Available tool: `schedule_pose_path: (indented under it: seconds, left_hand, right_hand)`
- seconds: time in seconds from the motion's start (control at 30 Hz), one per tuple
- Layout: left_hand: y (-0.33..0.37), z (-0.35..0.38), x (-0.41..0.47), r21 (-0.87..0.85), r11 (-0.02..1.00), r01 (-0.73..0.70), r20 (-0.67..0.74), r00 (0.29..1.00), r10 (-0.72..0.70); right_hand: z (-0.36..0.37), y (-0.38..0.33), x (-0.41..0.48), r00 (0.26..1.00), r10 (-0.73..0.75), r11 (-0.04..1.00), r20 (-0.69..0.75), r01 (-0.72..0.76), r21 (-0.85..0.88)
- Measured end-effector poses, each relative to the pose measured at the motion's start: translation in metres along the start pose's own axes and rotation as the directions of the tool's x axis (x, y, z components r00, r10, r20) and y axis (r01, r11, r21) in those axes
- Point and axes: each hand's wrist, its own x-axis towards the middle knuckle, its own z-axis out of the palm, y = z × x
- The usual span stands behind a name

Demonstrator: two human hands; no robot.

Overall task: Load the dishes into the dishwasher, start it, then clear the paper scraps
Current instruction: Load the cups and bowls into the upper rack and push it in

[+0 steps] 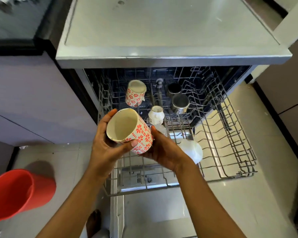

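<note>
A cream cup with a red flower pattern (141,134) is held on its side above the pulled-out dishwasher rack (230,145), its mouth facing me. My left hand (105,143) grips its rim and side. My right hand (162,150) holds its base from underneath. In the rack, a matching flowered cup (135,93) stands upside down at the back left. A small white mug (156,114) sits just beyond the held cup. Two steel cups (178,98) lie at the back middle. A white bowl (193,150) shows behind my right wrist.
The dishwasher door (153,212) lies open flat below the rack. A steel countertop (162,31) covers the machine. A red bucket (19,193) stands on the floor at the left. A bare foot (93,222) is next to the door. Cabinets flank both sides.
</note>
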Motion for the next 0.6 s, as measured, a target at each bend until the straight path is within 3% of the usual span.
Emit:
schedule_pose_path:
  seconds: [0.23, 0.37, 0.47, 0.6]
  left_hand:
    - [0.002, -0.020, 0.000, 0.171, 0.985, -0.029, 0.115, 0.993, 0.010]
    - [0.010, -0.034, 0.011, 0.414, 0.910, 0.021, 0.210, 0.970, -0.118]
    - [0.001, -0.046, 0.014, 0.574, 0.809, 0.128, 0.063, 0.978, -0.200]
    - [-0.034, -0.055, 0.014, 0.330, 0.902, 0.278, -0.149, 0.959, -0.241]
  right_hand:
    - [0.014, 0.017, 0.012, 0.991, -0.019, 0.985, 0.133, -0.004, 0.171]
    - [0.011, 0.024, 0.016, 0.990, -0.087, 0.956, 0.115, 0.051, 0.288]
    - [0.005, 0.017, 0.013, 0.988, -0.152, 0.939, -0.034, 0.155, 0.306]
    - [-0.002, -0.013, 0.008, 0.935, -0.217, 0.959, -0.279, 0.258, 0.119]
